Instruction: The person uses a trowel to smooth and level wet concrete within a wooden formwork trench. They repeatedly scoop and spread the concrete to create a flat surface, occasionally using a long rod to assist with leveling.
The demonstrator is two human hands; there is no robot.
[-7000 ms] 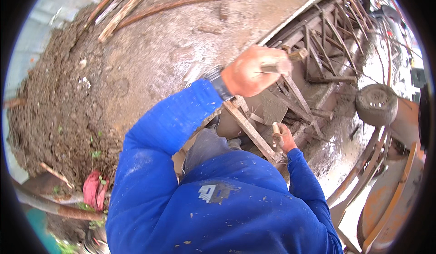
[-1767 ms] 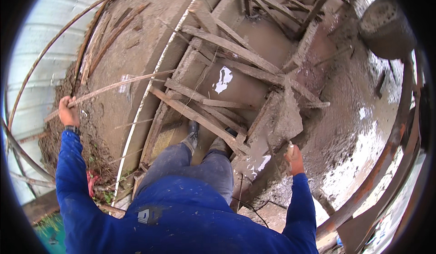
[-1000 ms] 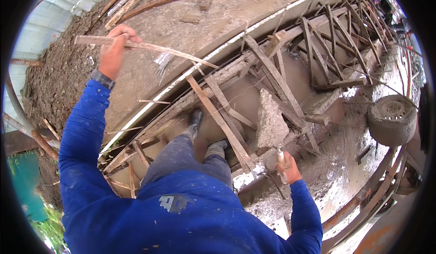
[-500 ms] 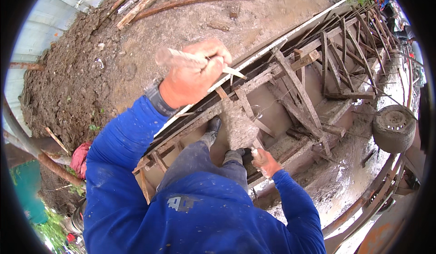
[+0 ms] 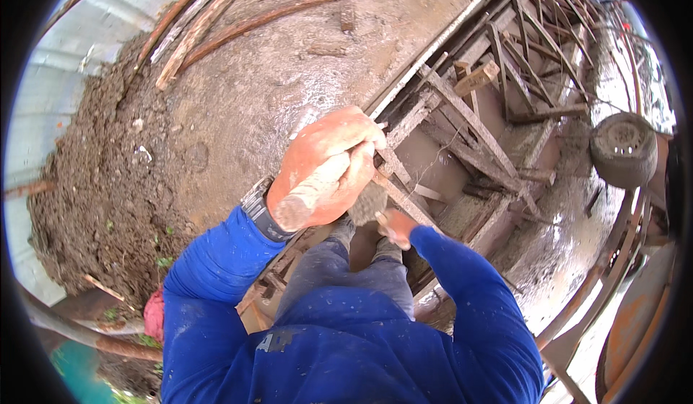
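My left hand (image 5: 325,162) is closed round the thick, mud-smeared wooden handle (image 5: 317,187) of a tool, and the handle's butt points back toward me. The tool's far end is mostly hidden beyond my fingers, near the top edge of the trench forms. Lower and to the right, my right hand (image 5: 396,228) grips a pointing trowel. Its grey, cement-coated blade (image 5: 369,203) is partly covered by my left hand. Both hands are in front of my legs (image 5: 332,267), which stand down between the timber forms.
Weathered wooden braces (image 5: 473,119) cross the muddy trench to the right. A wheel (image 5: 624,149) stands beyond them. Loose poles (image 5: 216,39) lie on wet ground at the far left, by a dirt heap (image 5: 123,173) and metal sheeting (image 5: 43,151).
My left hand has come nearer and lower, tipping the handle's butt toward me. My right hand has moved slightly up and left with the trowel. The view has shifted.
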